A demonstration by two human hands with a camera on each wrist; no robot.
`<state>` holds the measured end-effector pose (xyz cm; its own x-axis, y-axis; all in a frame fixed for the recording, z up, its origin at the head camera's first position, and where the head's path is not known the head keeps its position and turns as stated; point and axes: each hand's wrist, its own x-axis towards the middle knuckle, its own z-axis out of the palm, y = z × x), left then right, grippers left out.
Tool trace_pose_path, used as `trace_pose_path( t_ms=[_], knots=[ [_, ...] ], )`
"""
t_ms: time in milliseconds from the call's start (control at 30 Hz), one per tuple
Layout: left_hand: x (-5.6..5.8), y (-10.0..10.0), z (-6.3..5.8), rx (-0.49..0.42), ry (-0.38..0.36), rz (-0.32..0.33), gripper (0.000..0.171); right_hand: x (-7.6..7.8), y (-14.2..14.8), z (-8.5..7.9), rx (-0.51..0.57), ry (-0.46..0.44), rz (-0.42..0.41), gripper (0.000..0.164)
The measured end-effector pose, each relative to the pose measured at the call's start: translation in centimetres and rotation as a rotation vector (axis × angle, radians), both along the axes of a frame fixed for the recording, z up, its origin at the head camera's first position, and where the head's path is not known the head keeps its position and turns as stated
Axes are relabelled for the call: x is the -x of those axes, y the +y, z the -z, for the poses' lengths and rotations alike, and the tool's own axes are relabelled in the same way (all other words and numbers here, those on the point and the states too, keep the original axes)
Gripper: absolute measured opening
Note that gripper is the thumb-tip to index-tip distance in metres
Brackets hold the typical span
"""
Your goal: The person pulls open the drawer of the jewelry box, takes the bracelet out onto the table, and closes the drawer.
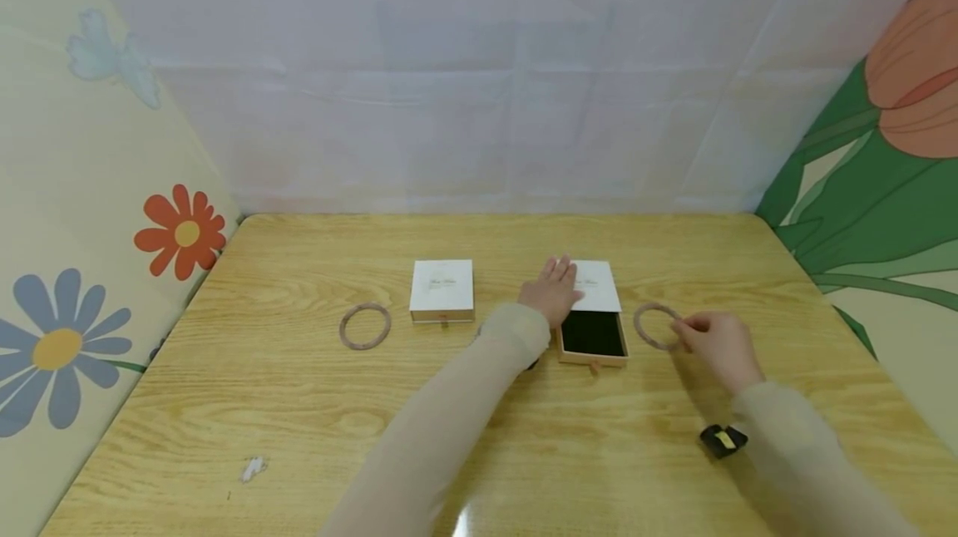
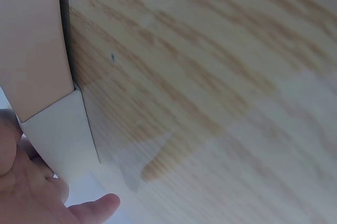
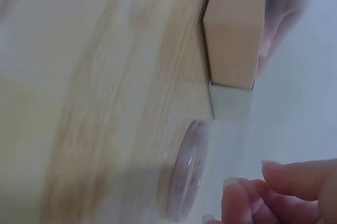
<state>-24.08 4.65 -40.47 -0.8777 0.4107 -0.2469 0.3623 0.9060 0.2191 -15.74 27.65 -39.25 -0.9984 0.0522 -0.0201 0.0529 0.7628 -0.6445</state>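
Note:
My left hand (image 1: 550,296) rests on the white sleeve (image 1: 597,288) of a small gift box, its fingers stretched forward. The box's drawer (image 1: 594,336), tan-edged with a dark lining, is pulled out toward me. In the left wrist view, the hand's fingers (image 2: 100,208) lie beside the sleeve's end. My right hand (image 1: 718,346) is at the right edge of a pinkish-mauve bangle (image 1: 657,326) lying on the table. Seen from the right wrist, a gap separates the thumb and bent fingers (image 3: 284,182) from the bangle (image 3: 188,174).
A second white box (image 1: 441,286), drawer pushed in, stands to the left on the wooden table (image 1: 299,404). Beside it lies another bangle (image 1: 364,326). A pale worn spot (image 1: 254,468) marks the table at front left. Cloth-covered walls (image 1: 479,105) enclose the back and sides.

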Motion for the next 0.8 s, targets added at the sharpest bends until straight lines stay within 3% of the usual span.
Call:
trace_pose_path(
  t_ms=[467,800],
  knots=[
    [-0.8,-0.3,-1.1,0.004,0.018,0.014,0.058,-1.7,-2.0,-0.2,0.061,-0.014,-0.015,0.028],
    [-0.9,-0.4,-1.2,-0.017,-0.007,0.002,0.058,-2.9,-3.1,0.0,0.083,0.0,-0.024,0.029]
  ],
)
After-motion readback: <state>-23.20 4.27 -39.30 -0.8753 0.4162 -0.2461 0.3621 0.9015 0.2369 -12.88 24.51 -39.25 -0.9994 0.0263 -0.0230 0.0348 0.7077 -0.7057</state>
